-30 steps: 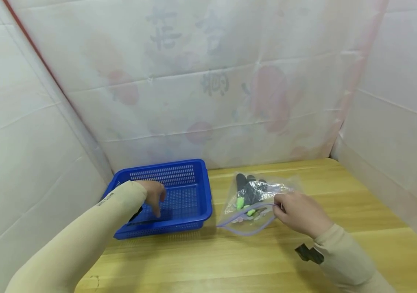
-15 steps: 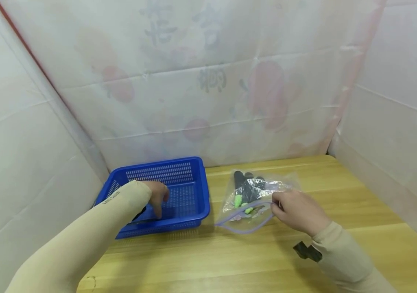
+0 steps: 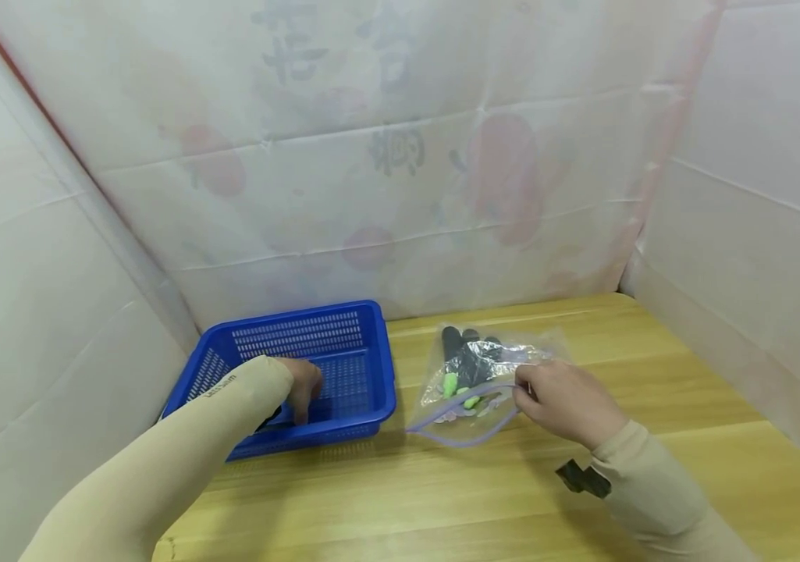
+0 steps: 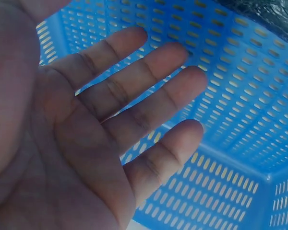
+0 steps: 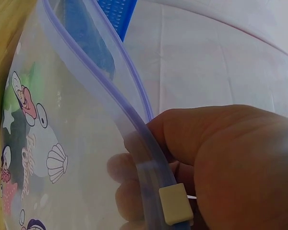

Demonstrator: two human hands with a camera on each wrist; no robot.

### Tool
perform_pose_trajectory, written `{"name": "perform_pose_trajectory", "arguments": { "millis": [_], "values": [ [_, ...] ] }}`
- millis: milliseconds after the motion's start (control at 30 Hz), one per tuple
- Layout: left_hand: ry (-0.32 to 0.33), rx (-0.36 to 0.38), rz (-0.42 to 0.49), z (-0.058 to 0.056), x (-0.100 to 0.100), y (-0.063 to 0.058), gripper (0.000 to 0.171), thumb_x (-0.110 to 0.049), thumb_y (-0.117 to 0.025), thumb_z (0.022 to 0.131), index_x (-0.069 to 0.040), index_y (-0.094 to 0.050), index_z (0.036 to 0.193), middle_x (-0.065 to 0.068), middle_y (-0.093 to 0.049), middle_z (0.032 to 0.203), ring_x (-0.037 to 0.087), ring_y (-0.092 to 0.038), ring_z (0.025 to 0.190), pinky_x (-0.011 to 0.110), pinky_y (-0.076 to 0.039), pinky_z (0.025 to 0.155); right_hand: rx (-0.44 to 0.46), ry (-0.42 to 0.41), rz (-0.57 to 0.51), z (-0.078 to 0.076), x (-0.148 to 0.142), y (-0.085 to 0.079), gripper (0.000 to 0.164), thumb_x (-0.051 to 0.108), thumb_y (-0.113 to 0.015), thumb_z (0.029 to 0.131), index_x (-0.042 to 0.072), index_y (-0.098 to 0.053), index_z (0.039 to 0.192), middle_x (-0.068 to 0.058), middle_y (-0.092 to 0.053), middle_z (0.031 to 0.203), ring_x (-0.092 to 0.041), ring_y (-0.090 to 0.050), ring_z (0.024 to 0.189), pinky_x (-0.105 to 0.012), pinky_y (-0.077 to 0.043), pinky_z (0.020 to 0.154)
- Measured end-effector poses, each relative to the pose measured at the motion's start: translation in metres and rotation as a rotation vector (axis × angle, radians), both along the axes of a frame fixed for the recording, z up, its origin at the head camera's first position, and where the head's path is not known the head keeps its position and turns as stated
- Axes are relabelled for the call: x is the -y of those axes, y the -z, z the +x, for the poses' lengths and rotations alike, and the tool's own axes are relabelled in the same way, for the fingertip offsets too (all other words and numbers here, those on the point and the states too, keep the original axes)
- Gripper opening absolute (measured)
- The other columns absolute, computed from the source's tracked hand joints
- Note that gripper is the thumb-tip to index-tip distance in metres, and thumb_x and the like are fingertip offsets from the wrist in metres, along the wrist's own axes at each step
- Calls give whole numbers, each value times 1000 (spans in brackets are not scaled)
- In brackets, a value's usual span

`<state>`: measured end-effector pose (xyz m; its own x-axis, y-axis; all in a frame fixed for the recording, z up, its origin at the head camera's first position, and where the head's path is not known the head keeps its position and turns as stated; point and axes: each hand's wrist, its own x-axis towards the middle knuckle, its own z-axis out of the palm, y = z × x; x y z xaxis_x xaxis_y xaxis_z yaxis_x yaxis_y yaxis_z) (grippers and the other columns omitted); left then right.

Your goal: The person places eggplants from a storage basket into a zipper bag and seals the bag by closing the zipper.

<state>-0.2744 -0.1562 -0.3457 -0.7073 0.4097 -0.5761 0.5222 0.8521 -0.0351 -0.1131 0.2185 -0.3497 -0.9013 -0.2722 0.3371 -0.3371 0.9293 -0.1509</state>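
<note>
My left hand (image 3: pixel 304 388) reaches down into a blue plastic basket (image 3: pixel 384 394). In the left wrist view its fingers (image 4: pixel 139 115) are spread and slightly bent, with nothing in them, over the slotted basket wall (image 4: pixel 249 86). Dark, shiny crinkled wrapping (image 4: pixel 273 14) shows beyond the fingertips. My right hand (image 3: pixel 568 402) pinches the mouth of a clear zip bag (image 3: pixel 466 437) between thumb and fingers, beside its beige slider (image 5: pixel 176 203). The bag's mouth gapes. Inside lie black finger-shaped pieces (image 3: pixel 452 343) with bright green parts (image 3: pixel 450 384). Cartoon prints and shells decorate the bag.
A wooden tabletop (image 3: pixel 371 499) carries the basket at left and the bag to its right. Pale printed sheeting (image 3: pixel 343 195) hangs behind, and more sheeting (image 3: pixel 744 234) closes off the right side. A black strap piece (image 3: pixel 582 478) is on the right sleeve.
The head view has shifted a little, so the scene slides left. My left hand has sunk slightly lower in the basket. The right hand keeps its pinch on the bag.
</note>
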Motion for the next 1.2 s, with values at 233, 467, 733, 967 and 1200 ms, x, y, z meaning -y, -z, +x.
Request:
{"name": "perform_pose_trajectory", "arguments": {
  "millis": [233, 467, 733, 967, 1200],
  "values": [
    [42, -2, -48, 6, -3, 6, 31, -29, -81, 78, -18, -68, 103, -6, -63, 96, 16, -60, 92, 36, -52, 77, -1, 3, -5, 0, 3, -2, 27, 12, -61, 85, 23, -47, 64, 11, -39, 57, -5, -34, 52, -23, -30, 46],
    [39, 10, -36, 11, -4, 11, 13, -20, -76, 81, -17, -68, 90, -6, -61, 85, 14, -59, 83, 35, -52, 74, -8, 4, -1, 0, 4, -1, 27, 12, -61, 85, 23, -48, 64, 12, -38, 55, -4, -33, 50, -23, -29, 45],
    [8, 32, -48, 11, -1, 24, 5, -13, -71, 86, -17, -69, 89, -4, -63, 82, 15, -60, 81, 35, -52, 73, 8, 2, -8, 1, 6, 1, 26, 13, -61, 85, 23, -48, 65, 12, -38, 55, -4, -33, 50, -22, -29, 44],
    [36, 27, -64, 9, -1, 25, 14, -11, -68, 86, -18, -69, 74, -3, -63, 70, 14, -58, 67, 32, -51, 63, 8, 2, -9, 0, 7, -1, 26, 13, -61, 86, 22, -48, 65, 12, -39, 55, -4, -33, 48, -22, -29, 43],
    [0, 25, -41, 13, 0, 22, 21, -9, -62, 89, -17, -67, 71, -1, -63, 68, 13, -54, 62, 29, -45, 56, 20, 2, -20, 0, 9, -1, 26, 13, -61, 86, 23, -49, 65, 12, -40, 56, -3, -34, 49, -22, -30, 43]
  ]
}}
